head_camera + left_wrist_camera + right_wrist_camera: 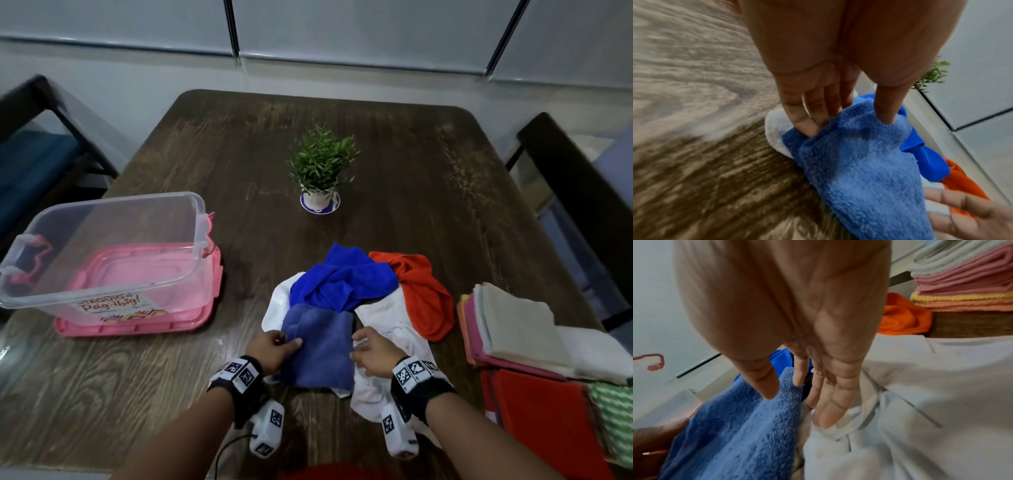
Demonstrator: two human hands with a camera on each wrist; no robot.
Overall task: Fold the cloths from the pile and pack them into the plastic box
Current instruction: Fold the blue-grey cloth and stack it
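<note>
A folded light-blue cloth (pixel 320 346) (pixel 859 170) (pixel 731 426) lies at the near edge of the pile. My left hand (pixel 287 340) (pixel 846 123) pinches its left edge, thumb on top and fingers underneath. My right hand (pixel 359 346) (pixel 797 402) hovers at the cloth's right edge with straight fingers, its fingertips on a white cloth (pixel 387 346) (pixel 931 402). Behind lie a crumpled royal-blue cloth (pixel 342 281) and an orange cloth (pixel 423 291). The clear plastic box (pixel 102 246) stands open on its pink lid (pixel 144 325) at the left.
A stack of folded cloths (pixel 513 329) (pixel 966 280) sits at the table's right edge, with a red one (pixel 534 411) nearer me. A small potted plant (pixel 320 171) stands mid-table. Dark chairs (pixel 575 192) flank the wooden table (pixel 120 394).
</note>
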